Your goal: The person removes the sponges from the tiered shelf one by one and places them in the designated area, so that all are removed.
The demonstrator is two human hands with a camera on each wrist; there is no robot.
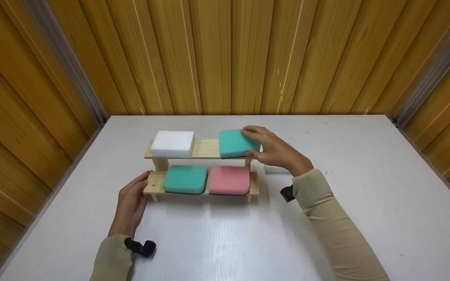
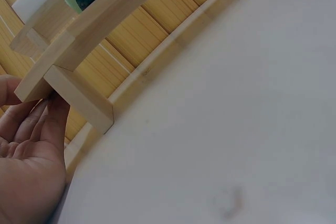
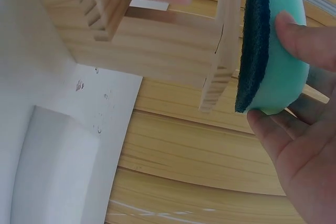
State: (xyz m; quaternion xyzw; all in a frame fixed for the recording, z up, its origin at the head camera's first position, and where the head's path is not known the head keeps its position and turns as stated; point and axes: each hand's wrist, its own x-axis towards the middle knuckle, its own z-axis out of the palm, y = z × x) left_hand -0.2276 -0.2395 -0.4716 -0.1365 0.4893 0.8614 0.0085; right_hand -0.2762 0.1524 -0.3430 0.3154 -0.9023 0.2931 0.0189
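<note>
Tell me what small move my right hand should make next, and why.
Probably have the right hand ease its teal sponge down onto the upper shelf: the right wrist view shows a gap under the sponge, and the left hand holds the lower shelf at its left end.

Teal sponge [image 1: 236, 143], dark side down, just over upper right of two-tier wooden rack [image 1: 206, 148]

Rack [image 1: 205, 147]: bare wood, matt, smooth, visible grain. Green sponge [image 3: 286, 69]: matt foam w/ rough, fibrous scourer layer [image 3: 255, 40]. Pink sponge [image 1: 229, 179]: same matt foam. White block [image 1: 172, 143]: foam-like, v. smooth, matt. Tabletop [image 1: 209, 246]: smooth, semi-gloss, faint wood-type grain. Wall [image 1: 244, 58]: wood-look panels, slight sheen. Sleeve [image 1: 334, 226]: matt cloth. Corner post [image 1: 68, 62]: metal-look, dull.
</note>
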